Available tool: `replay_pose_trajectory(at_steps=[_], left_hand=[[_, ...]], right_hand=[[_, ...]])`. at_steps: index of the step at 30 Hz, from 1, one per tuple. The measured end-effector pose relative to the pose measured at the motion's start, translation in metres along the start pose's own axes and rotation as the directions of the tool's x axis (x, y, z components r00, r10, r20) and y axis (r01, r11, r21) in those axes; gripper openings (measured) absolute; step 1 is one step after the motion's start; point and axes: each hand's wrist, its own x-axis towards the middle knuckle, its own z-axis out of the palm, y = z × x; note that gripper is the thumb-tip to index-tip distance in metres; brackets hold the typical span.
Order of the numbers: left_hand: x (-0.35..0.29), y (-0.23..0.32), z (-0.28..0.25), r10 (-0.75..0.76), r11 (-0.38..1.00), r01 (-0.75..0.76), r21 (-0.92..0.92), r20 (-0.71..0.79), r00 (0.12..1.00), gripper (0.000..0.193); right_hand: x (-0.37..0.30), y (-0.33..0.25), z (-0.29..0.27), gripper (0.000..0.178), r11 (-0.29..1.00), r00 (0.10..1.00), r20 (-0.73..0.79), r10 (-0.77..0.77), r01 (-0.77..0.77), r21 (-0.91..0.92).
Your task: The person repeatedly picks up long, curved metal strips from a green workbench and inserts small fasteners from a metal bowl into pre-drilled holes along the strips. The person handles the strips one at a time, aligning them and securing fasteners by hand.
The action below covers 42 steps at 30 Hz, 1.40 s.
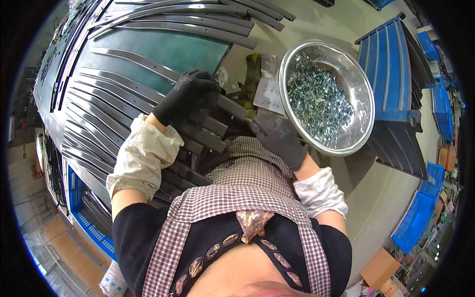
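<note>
Workshop counter [163, 49], green-topped, stacked with curved dark metal strips [99, 99]. One flat metal strip [230, 105]: lifted over the stack, left hand [188, 94] clenched around it, right hand [278, 136] at its end, grip hidden. Steel bowl of screws [326, 96] just beside, touching blue crates [396, 84]. Strip ends cut off beneath apron; bare floor right.

Curved metal strips [114, 99] spread over the table [188, 49] at left, bowl [363, 89] of screws [319, 99] right, stacked bins [396, 84] farther right, paper slip [269, 94] between strips and bowl.
</note>
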Motion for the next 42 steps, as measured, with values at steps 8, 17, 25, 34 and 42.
replay_pose_trajectory(at_steps=[8, 17, 25, 34, 42], left_hand=[[-0.006, -0.002, -0.039, -0.484, 0.818, 0.521, -0.245, 0.196, 0.853, 0.026], [0.077, -0.072, -0.022, 0.007, 0.82, 0.217, 0.53, -0.388, 0.922, 0.04], [0.067, -0.041, -0.025, 0.04, 0.901, 0.023, 0.433, -0.135, 0.99, 0.023], [0.041, -0.028, -0.007, 0.068, 0.986, -0.044, 0.161, -0.145, 0.987, 0.034], [0.035, -0.005, -0.022, 0.047, 0.983, -0.021, 0.18, -0.141, 0.989, 0.036]], right_hand=[[-0.02, 0.121, -0.074, 0.047, 0.843, 0.916, 0.023, 0.4, -0.357, -0.403], [-0.029, 0.191, -0.025, 0.024, 0.83, 0.846, 0.307, 0.437, -0.247, -0.5], [-0.034, 0.176, -0.076, 0.021, 0.834, 0.847, 0.138, 0.513, -0.53, 0.153], [-0.035, 0.163, -0.13, 0.015, 0.273, 0.714, 0.363, 0.599, -0.608, 0.745], [-0.038, 0.135, -0.125, 0.015, 0.229, 0.747, 0.302, 0.593, -0.515, 0.826]])
